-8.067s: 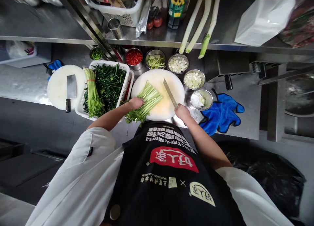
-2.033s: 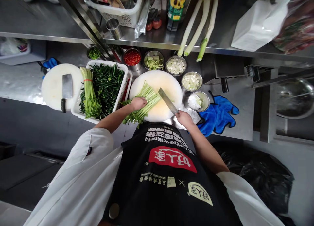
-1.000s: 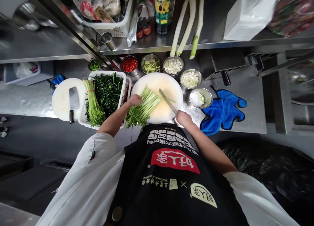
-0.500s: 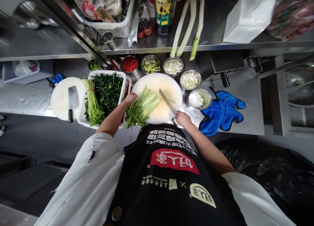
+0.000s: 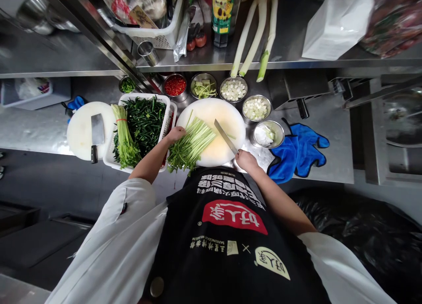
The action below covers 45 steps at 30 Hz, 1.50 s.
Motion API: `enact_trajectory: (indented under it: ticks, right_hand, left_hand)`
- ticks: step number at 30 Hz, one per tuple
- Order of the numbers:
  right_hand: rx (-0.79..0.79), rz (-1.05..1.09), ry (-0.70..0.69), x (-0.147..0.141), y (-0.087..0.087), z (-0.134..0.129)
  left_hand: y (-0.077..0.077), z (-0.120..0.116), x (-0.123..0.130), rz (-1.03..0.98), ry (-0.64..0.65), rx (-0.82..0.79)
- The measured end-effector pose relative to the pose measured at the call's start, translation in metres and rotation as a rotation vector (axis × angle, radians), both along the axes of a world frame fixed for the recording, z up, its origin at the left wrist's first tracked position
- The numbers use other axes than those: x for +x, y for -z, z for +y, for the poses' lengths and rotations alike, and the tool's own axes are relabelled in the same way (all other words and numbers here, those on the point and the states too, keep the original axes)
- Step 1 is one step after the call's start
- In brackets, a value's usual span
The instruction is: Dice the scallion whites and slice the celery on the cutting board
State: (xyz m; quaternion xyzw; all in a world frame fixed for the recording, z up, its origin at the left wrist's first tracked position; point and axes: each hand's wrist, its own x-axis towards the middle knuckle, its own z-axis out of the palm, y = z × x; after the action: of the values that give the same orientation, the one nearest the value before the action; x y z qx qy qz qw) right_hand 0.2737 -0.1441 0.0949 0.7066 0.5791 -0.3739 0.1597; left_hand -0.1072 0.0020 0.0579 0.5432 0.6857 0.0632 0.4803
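Note:
A bunch of leafy green celery (image 5: 198,139) lies across the left half of a round white cutting board (image 5: 227,108), its leaves hanging over the near left edge. My left hand (image 5: 176,134) is closed at the upper left side of the bunch, with a thin celery stalk slanting up beside its fingers. My right hand (image 5: 246,160) grips the handle of a cleaver (image 5: 226,136) at the board's lower right. The blade points up and left over the board, just right of the cut stalk ends, and is seen nearly edge-on. A stray stalk piece lies beyond it.
To the left stand a white basket (image 5: 110,160) of green chilies and banded celery, and another board (image 5: 79,141) with a cleaver (image 5: 97,130). Bowls of chopped red chili (image 5: 174,86) and white pieces (image 5: 233,89) ring the board. Blue cloths (image 5: 298,150) lie right; a shelf (image 5: 198,65) overhangs behind.
My left hand has shifted slightly right and down along the celery, and a thin stalk now stands out above the bunch. The right hand and cleaver have hardly moved.

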Motion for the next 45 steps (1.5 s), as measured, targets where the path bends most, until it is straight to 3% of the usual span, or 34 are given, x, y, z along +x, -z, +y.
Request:
enact_trajectory:
  ticks: [3,8,14,21,31,39,42,45]
  right_hand:
    - [-0.004,-0.002,-0.002,0.0,0.0,0.0]
    - [-0.005,0.0,-0.005,0.0,0.001,0.0]
    - [0.012,-0.002,-0.007,0.0,0.001,-0.001]
    - [0.005,-0.002,-0.005,-0.001,-0.002,-0.003]
    - [-0.003,0.001,0.005,-0.003,-0.005,-0.003]
    - [0.008,0.004,0.006,-0.002,-0.006,-0.004]
    - [0.028,0.005,-0.002,0.0,-0.006,-0.005]
    - [0.05,0.005,0.003,0.006,-0.009,-0.009]
  left_hand:
    - [-0.006,0.0,-0.004,-0.009,0.026,0.048]
    - [-0.008,0.005,0.0,0.083,0.297,0.044]
    - [0.004,0.014,0.022,0.389,0.383,0.166]
    - [0.007,0.017,0.029,0.452,0.514,0.151]
    - [0.006,0.015,0.032,0.44,0.4,0.105]
    - [-0.03,0.03,0.012,0.345,0.262,0.327]
    - [-0.035,0.007,0.039,0.279,0.247,0.364]
    - [-0.027,-0.032,0.087,0.28,0.284,0.304]
